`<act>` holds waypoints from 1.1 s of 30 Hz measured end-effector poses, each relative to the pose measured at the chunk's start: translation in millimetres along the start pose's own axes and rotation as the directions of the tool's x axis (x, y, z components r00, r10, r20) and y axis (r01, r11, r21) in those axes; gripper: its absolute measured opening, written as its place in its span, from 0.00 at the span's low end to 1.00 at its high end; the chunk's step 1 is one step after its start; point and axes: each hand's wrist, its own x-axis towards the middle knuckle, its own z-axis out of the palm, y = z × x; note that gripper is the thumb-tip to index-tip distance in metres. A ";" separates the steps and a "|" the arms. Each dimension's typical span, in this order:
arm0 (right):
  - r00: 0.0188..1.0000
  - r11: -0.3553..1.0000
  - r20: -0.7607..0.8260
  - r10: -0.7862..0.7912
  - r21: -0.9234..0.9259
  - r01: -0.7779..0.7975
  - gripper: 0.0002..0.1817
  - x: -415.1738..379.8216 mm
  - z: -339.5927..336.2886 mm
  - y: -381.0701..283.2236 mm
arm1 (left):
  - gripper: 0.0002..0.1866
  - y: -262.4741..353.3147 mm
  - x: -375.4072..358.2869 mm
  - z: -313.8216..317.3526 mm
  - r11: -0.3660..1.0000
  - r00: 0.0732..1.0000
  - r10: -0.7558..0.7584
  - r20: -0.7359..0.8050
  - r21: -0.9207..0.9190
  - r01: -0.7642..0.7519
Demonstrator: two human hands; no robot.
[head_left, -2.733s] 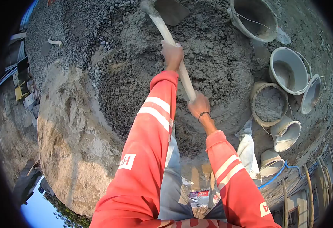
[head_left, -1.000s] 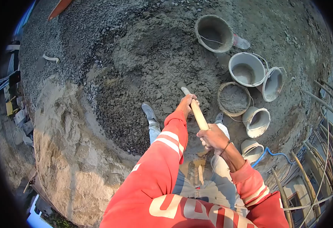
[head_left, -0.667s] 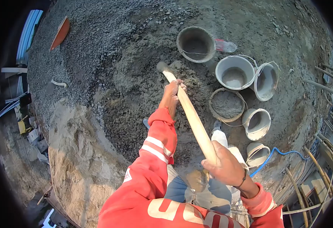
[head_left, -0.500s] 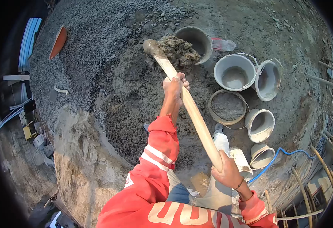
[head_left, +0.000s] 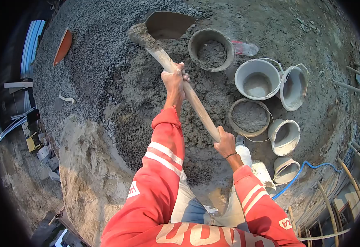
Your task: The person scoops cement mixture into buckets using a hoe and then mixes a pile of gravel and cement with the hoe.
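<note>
Wrapping the hoe handle [head_left: 200, 108], left fingers [head_left: 185, 76] and right fingers [head_left: 220, 131] hang over wet mix [head_left: 145, 84] beside gravel [head_left: 99, 35] outdoors.

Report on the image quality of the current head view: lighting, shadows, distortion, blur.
Head view: strong fisheye distortion, with black corners and the poles at right looking bowed; warm light on the earth mound at lower left; a shadow across the trousers; the hoe fairly crisp, without obvious motion blur.

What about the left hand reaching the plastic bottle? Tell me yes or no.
Probably not: the left hand grips the hoe's handle, and a bucket stands between it and the bottle.
</note>
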 end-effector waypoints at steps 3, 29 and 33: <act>0.995 0.996 0.029 -0.092 0.012 0.092 0.22 27.3 13.9 -13.1 | 0.11 -10.0 17.3 -30.4 0.986 0.986 0.158 -0.055 0.056 -0.155; 0.474 0.469 0.689 0.548 0.217 -0.856 0.07 -47.6 -57.9 -164.7 | 0.10 -213.1 -99.1 -150.6 0.535 0.543 -0.837 0.072 -0.108 0.838; 0.571 0.700 0.708 0.415 0.152 -0.697 0.10 -58.5 -146.6 -201.1 | 0.06 -187.2 -77.3 -122.1 0.593 0.617 -0.787 -0.026 -0.311 0.743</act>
